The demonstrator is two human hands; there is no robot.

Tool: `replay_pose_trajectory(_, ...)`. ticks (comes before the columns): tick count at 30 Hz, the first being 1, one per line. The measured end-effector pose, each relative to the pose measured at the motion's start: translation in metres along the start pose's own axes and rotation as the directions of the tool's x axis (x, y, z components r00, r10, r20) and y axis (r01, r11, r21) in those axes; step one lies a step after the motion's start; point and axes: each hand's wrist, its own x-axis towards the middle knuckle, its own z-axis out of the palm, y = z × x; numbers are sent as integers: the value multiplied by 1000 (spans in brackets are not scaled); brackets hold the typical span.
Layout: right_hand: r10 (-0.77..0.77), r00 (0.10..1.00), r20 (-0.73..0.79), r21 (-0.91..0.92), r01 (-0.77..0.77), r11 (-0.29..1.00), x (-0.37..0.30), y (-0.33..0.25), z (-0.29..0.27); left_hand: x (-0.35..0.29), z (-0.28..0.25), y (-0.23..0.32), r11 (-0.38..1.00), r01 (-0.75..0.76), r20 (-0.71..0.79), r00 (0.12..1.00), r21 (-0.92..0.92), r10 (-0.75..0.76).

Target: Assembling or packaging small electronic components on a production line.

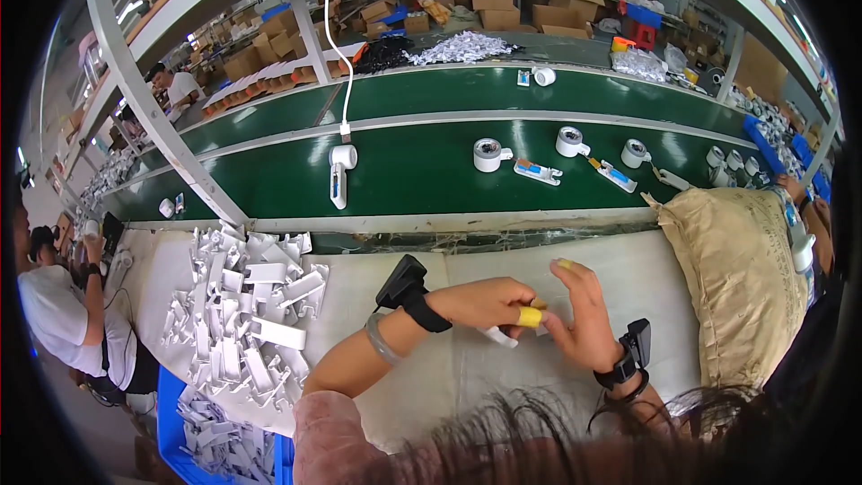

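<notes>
Left hand [489, 301] gripping small white part [499, 336], right hand [579, 319] touching, brown sack [732, 269] right

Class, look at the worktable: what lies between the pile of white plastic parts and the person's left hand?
In the head view, only bare pale table lies between the pile of white plastic parts and the left hand.

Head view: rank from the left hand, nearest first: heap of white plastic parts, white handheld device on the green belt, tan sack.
From the left hand:
1. Heap of white plastic parts, left on the table.
2. White handheld device, ahead on the green belt.
3. Tan sack, far right.
</notes>
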Motion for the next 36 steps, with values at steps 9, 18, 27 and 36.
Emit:
replay_pose_trajectory(9,189,630,754,443,-699,562,0,29,44,-37,-14,-25,946,237,-5,970,-220,-244)
replay_pose_trajectory(18,265,752,604,660,-658,362,29,45,75,-51,-5,-32,991,46,-570,821,122,32)
replay_pose_trajectory(27,-1,689,725,647,-680,345,42,65,39,-34,-14,-30,992,-41,-518,855,-122,-28)
replay_pose_trajectory(36,108,894,435,199,-212,957,46,51,41,-13,-6,-54,949,-155,-588,808,-275,-39)
